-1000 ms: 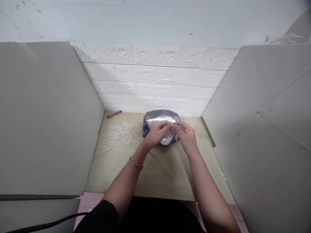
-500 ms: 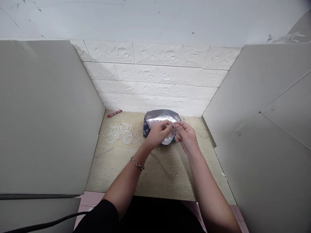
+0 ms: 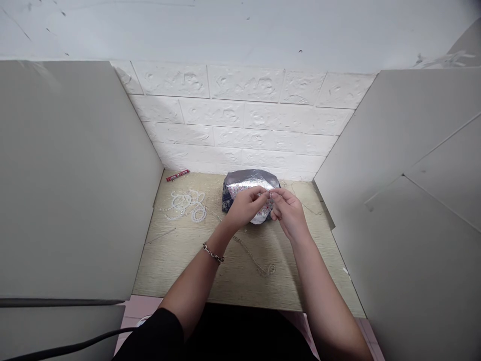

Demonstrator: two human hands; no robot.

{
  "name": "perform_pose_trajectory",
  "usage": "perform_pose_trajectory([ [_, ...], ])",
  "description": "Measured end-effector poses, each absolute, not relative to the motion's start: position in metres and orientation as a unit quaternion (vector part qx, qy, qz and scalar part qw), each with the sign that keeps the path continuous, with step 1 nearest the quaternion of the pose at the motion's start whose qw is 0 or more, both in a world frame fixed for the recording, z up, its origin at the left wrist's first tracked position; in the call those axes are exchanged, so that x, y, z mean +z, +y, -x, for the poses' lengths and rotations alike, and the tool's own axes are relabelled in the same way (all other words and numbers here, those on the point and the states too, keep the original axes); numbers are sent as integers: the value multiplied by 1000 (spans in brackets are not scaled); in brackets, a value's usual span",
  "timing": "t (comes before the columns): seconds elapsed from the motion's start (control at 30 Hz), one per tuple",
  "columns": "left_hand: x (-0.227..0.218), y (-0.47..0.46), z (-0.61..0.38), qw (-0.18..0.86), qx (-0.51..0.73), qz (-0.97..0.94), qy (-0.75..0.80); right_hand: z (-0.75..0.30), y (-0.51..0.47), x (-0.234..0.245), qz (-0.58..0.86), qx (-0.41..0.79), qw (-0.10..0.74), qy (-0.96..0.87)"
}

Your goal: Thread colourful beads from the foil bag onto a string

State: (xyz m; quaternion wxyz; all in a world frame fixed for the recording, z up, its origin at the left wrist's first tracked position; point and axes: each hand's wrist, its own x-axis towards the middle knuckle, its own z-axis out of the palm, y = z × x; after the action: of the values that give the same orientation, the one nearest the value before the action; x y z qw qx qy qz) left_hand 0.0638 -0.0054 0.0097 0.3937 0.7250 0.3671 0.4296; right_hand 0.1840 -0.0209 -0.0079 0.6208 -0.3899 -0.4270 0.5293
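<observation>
I have both hands raised just above the silver foil pouch [image 3: 250,181] near the surface's [image 3: 195,271] back edge, left hand [image 3: 244,206] and right hand [image 3: 289,213] pinched fingertip to fingertip on something too small to make out, probably a bead or thread end, held close for fine work. A thin beaded strand [image 3: 251,255] trails toward the front edge, and finished white bead loops [image 3: 187,204] lie by the back left corner, clear of my wrists.

Silvery crinkled foil pouch [image 3: 248,181] lies open at table's back
</observation>
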Motion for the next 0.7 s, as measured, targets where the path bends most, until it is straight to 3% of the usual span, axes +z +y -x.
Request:
perform_pose_trajectory([
  [0.5,11,-7,-64,399,424,-726,367,-184,-20,-9,399,519,611,-445],
  [0.7,11,-6,-63,379,427,-730,375,-185,-21,-7,441,461,599,-484],
])
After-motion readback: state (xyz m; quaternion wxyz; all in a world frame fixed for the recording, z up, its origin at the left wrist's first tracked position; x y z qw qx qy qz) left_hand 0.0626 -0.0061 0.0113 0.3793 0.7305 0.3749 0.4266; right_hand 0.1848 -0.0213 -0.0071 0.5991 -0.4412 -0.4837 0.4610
